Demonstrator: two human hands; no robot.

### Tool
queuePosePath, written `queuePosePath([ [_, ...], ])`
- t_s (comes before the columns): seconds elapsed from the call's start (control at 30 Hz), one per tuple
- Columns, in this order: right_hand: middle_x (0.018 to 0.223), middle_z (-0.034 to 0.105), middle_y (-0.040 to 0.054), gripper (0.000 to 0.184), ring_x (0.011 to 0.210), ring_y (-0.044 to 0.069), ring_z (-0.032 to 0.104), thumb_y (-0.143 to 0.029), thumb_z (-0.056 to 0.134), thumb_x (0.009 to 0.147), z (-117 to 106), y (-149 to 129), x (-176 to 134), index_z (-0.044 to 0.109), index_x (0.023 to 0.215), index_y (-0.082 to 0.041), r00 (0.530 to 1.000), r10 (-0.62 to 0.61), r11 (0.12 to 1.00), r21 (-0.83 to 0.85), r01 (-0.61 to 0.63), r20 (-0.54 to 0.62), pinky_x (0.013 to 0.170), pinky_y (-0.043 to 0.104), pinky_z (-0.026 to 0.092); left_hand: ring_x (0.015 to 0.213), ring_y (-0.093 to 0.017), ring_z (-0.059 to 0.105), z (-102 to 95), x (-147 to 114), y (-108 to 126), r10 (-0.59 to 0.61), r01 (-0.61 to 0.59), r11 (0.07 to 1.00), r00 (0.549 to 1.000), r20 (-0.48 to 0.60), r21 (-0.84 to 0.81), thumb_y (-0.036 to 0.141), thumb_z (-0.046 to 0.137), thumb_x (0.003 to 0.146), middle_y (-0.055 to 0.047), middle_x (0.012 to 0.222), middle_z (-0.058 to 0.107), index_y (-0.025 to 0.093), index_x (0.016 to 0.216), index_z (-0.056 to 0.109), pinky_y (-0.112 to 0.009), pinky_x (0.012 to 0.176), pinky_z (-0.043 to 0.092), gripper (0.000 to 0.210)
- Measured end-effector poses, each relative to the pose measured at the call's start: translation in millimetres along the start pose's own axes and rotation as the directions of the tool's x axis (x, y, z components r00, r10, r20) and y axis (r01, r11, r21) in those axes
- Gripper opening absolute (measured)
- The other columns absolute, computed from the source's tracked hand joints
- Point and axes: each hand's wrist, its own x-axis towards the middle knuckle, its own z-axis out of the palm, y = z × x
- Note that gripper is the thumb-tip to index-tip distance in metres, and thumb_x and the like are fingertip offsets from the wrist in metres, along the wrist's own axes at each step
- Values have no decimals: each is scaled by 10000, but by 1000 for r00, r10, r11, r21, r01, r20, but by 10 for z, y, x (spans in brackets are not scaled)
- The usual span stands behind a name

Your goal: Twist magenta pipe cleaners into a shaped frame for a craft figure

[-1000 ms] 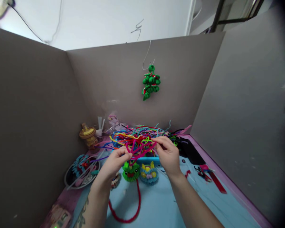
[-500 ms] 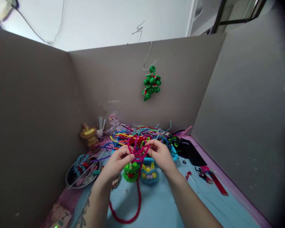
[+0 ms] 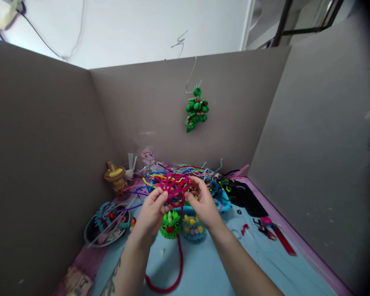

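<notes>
A magenta chenille stem [image 3: 175, 190], bent into several loose loops, is held up between my two hands. My left hand [image 3: 152, 209] pinches the loops at their left side with thumb and fingers. On the right side, my right hand [image 3: 205, 204] has its fingers curled at the edge of the loops, thumb and fingertips on the stem. A long tail of the stem hangs down and curves over the blue table mat [image 3: 203, 267]. Just below the hands sit a green fuzzy figure [image 3: 170, 226] and a blue fuzzy figure [image 3: 193, 229] with yellow parts.
Behind the hands, a blue tray [image 3: 223, 201] overflows with coloured chenille stems. A bowl [image 3: 89, 236] of parts stands at left, near a brown-yellow container [image 3: 115, 176]. Scissors [image 3: 263, 228] and a red strip [image 3: 285, 240] lie at right. A green ornament [image 3: 197, 109] hangs from wire before grey panels.
The magenta loops have turned and bunched closer together, shifting slightly left. My left hand has moved a little left and down; my right hand has shifted slightly left.
</notes>
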Motion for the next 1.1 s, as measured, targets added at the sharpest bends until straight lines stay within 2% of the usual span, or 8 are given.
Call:
queuePosePath([
  [0.27, 928, 556, 49, 208, 870, 181, 546, -207, 537, 743, 69, -33, -96, 482, 944, -211, 982, -80, 982, -182, 48, -171, 800, 332, 439, 877, -185, 629, -79, 40, 13, 94, -107, 978, 992, -79, -179, 278, 593, 777, -53, 940, 671, 174, 925, 582, -341, 747, 510, 181],
  [0.47, 692, 566, -23, 214, 641, 148, 558, -249, 601, 694, 176, 14, -58, 453, 844, -214, 981, 181, 984, -12, -180, 75, 570, 246, 434, 859, -177, 630, -77, 47, 29, 108, -130, 969, 988, -112, -212, 255, 606, 768, -41, 895, 684, 179, 927, 597, -348, 767, 507, 177],
  [0.63, 600, 532, -63, 107, 558, 108, 518, -150, 541, 692, 143, -117, -117, 492, 766, -210, 945, 146, 989, -12, -149, 294, 539, 205, 386, 806, -137, 618, -139, 92, 35, 138, -193, 939, 970, -201, -284, 250, 640, 738, -1, 841, 677, 182, 832, 607, -310, 766, 494, 120],
  [0.7, 610, 557, -63, 103, 563, 104, 523, -132, 556, 673, 41, -166, -147, 530, 736, -209, 837, 98, 995, -56, -81, 539, 530, 193, 378, 781, -120, 608, -197, 123, 51, 167, -241, 922, 953, -252, -303, 268, 650, 726, 16, 791, 666, 182, 797, 606, -282, 751, 486, 120],
  [0.8, 582, 578, -76, 145, 511, 97, 521, -141, 621, 644, -128, -192, -153, 566, 755, -216, 534, 139, 990, -126, -60, 834, 467, 174, 351, 768, -115, 599, -265, 153, 85, 185, -264, 925, 942, -281, -274, 287, 654, 711, 27, 791, 659, 195, 790, 601, -278, 753, 474, 132],
  [0.83, 588, 584, -75, 158, 512, 98, 521, -139, 636, 636, -165, -195, -142, 569, 756, -217, 513, 153, 987, -155, -40, 845, 463, 174, 349, 760, -113, 596, -274, 154, 94, 190, -266, 931, 938, -291, -250, 289, 662, 699, 32, 784, 657, 195, 777, 596, -276, 754, 469, 138],
  [1.0, 647, 589, -30, 70, 613, 126, 530, -196, 559, 756, -138, -245, -63, 571, 688, -207, 927, 29, 957, -278, 82, 374, 563, 220, 387, 634, -93, 538, -216, 102, 69, 223, -228, 973, 923, -314, 21, 300, 686, 667, 40, 663, 599, 164, 667, 557, -216, 651, 429, 187],
  [1.1, 726, 611, 6, 77, 725, 159, 552, -226, 550, 791, -57, -292, -73, 607, 742, -211, 978, -178, 939, -278, 202, 112, 678, 269, 422, 599, -93, 504, -152, 56, 11, 211, -178, 973, 946, -244, 149, 330, 657, 698, 49, 614, 553, 162, 648, 540, -210, 616, 400, 210],
])
